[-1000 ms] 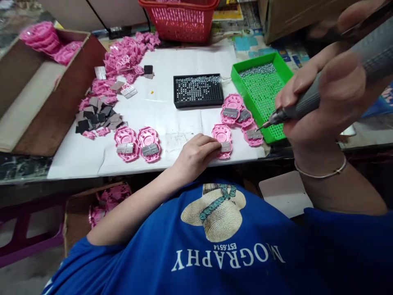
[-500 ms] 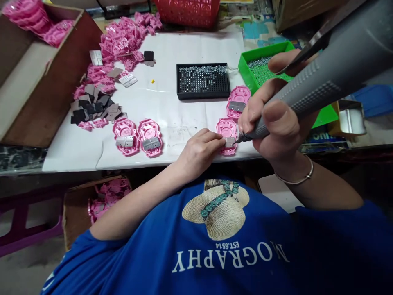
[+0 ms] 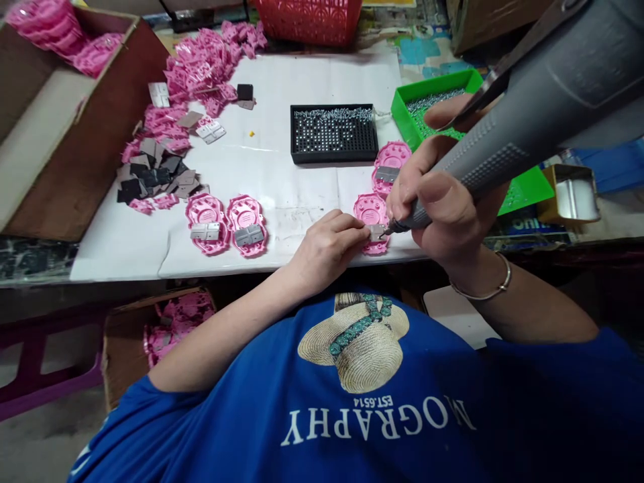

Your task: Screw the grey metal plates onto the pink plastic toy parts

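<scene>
My right hand [image 3: 447, 194] is wrapped round a grey electric screwdriver [image 3: 508, 127], held at a slant with its bit down on a small grey plate [image 3: 377, 233]. That plate lies across a pink plastic shell [image 3: 371, 206] near the table's front edge. With fingers closed, my left hand [image 3: 329, 245] presses on the plate's left end; its fingertips cover part of plate and shell. Just behind lies another pink shell [image 3: 391, 155] with a darker grey plate. Two more shells, a left one [image 3: 205, 208] and a right one [image 3: 245, 209], sit to the left, each bearing a plate.
A black tray [image 3: 333, 159] of screws stands mid-table, and a green tray [image 3: 402, 121] of screws lies behind my right hand. Pink parts [image 3: 196, 64] and loose plates [image 3: 155, 171] are heaped at left beside a cardboard box [image 3: 100, 134]. A red basket [image 3: 309, 20] stands at the back.
The screwdriver and my right hand have shifted slightly left, and its bit sits a little further left on the plate. My left hand stays in place.
</scene>
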